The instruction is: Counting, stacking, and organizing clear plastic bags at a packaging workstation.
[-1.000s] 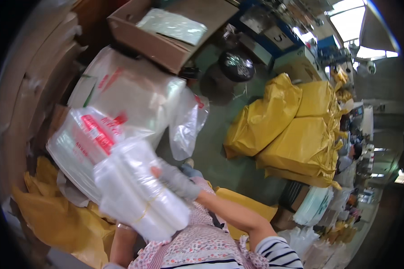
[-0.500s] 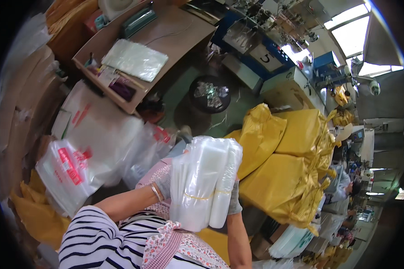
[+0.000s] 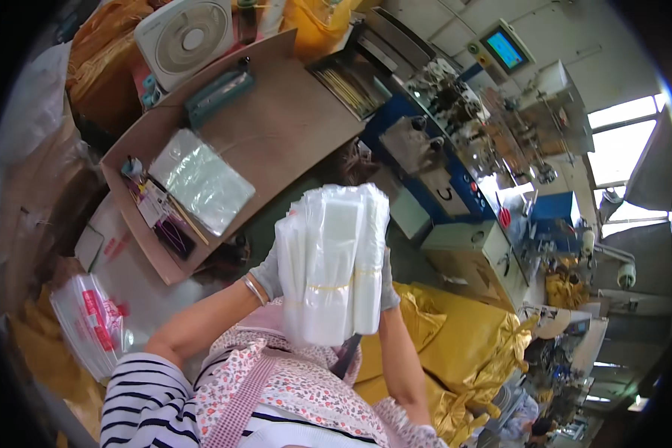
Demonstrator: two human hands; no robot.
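Between my two hands I hold bundles of clear plastic bags (image 3: 334, 261), stacked side by side, with thin yellow bands round their lower part. My left hand (image 3: 271, 273), in a grey glove, presses against the left side of the bundles; its fingertips are hidden behind the plastic. On the other side my right hand (image 3: 387, 282), also gloved, grips the right edge, with most of its fingers out of sight. The bundles are raised in front of my flowered apron, apart from the table.
Ahead to the left stands a brown table (image 3: 291, 97) bearing a flat stack of clear bags (image 3: 201, 179), a green sealer-like device (image 3: 218, 97) and a tray of small tools (image 3: 168, 216). Beyond are a white fan (image 3: 190, 39) and a blue machine (image 3: 433, 160). Yellow sacks (image 3: 463, 336) lie at right.
The view has turned and come closer to the table and machine. The bag bundles have moved along with both hands, still held; the yellow sacks now sit lower in view.
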